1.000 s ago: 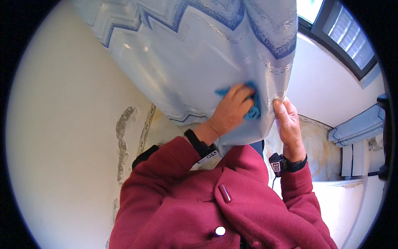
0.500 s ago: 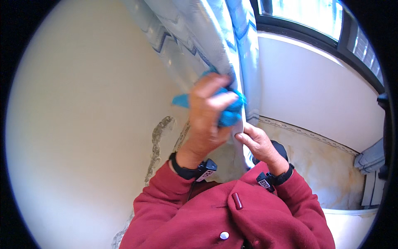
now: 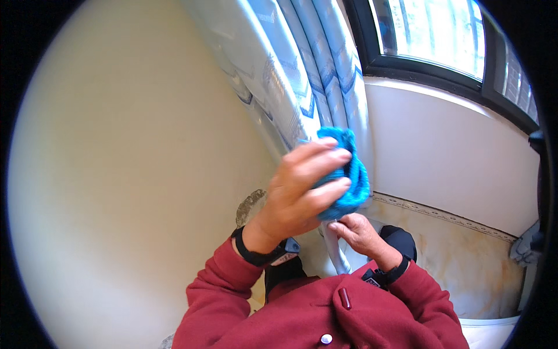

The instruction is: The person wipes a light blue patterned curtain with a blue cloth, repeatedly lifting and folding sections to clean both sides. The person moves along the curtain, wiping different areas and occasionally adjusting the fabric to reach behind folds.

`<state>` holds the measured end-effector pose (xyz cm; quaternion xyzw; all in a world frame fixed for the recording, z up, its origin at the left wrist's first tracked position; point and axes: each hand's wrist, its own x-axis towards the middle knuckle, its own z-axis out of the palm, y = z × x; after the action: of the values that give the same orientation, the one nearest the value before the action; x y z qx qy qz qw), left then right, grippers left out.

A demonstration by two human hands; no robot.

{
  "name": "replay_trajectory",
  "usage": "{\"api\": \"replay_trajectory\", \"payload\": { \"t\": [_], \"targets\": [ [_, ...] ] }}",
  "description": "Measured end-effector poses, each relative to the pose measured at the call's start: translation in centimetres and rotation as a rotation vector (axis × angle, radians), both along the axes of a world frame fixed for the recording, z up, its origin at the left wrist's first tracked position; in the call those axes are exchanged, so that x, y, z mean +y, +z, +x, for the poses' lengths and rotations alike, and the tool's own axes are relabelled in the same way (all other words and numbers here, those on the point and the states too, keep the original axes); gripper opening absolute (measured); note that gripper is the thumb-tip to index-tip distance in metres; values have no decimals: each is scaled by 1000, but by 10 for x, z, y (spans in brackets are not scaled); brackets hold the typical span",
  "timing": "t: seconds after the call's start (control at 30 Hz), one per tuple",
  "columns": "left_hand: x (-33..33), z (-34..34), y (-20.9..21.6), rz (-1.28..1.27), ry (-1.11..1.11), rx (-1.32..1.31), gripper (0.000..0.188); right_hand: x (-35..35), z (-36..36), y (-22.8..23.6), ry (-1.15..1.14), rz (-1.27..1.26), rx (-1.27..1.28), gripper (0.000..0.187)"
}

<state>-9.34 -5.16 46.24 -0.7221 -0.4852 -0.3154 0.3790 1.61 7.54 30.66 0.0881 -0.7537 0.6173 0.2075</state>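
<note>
A bright blue knit-looking cloth (image 3: 357, 189) is bunched in my left hand (image 3: 296, 186), whose fingers curl over it from the left. The cloth is up against the light blue curtain (image 3: 270, 64), which hangs in folds with a dark zigzag pattern. Just below the cloth, my right hand (image 3: 361, 235) pinches the curtain's edge between thumb and fingers. From there a narrow strip of the curtain runs down toward my lap. Black straps with small devices circle both my wrists.
A plain cream wall (image 3: 116, 174) with a rough, chipped patch (image 3: 250, 206) lies to the left. At the right, a dark-framed window (image 3: 430, 67) sits above a white wall panel (image 3: 436, 145). Below is marbled tile (image 3: 465, 256) with a patterned border. Another bunch of fabric (image 3: 526, 244) hangs far right.
My left hand and the blue cloth have moved right and down in the picture, closer to my right hand. The view has shifted too, and my right hand keeps its pinch on the curtain.
</note>
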Motion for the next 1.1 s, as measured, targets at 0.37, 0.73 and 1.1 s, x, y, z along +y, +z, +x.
{"api": "replay_trajectory", "payload": {
  "t": [0.37,0.73,1.1],
  "targets": [
    [-23,-1,-32,-492,120,142,33,-22,1,-7,375,-589,-138,27],
    [-34,-3,-52,-368,83,61,39,-42,-10,-3,201,-905,-25,36],
    [-67,4,4,-187,38,-90,48,-54,-24,-3,249,-704,70,28]
  ]
}}
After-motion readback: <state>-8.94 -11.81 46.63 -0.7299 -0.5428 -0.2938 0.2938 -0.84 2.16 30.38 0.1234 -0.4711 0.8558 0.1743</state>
